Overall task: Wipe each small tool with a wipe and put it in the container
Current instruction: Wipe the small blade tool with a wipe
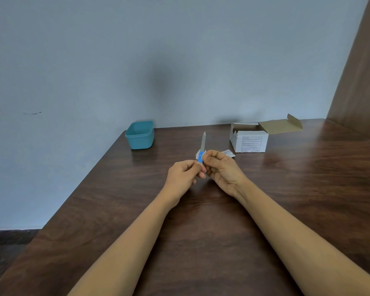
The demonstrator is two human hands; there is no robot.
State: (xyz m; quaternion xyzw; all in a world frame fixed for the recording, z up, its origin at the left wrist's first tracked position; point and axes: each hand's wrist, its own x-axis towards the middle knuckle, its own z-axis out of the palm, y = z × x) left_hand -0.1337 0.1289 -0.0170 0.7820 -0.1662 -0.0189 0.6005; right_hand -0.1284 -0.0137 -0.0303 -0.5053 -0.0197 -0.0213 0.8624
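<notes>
A small tool (203, 143) with a blue handle and a thin grey metal blade points up and away over the middle of the table. My left hand (183, 177) pinches the lower end of its blue handle. My right hand (221, 170) presses a small white wipe (197, 155) around the handle just above that, with thumb and fingers closed on it. The teal container (140, 135) stands open at the table's far left corner, well apart from both hands.
An open white cardboard box (249, 138) with its flap up sits at the far right. A torn white sachet (228, 153) lies beside it, just behind my right hand. The dark wooden table (201, 221) meets a wall behind and a wooden panel at right.
</notes>
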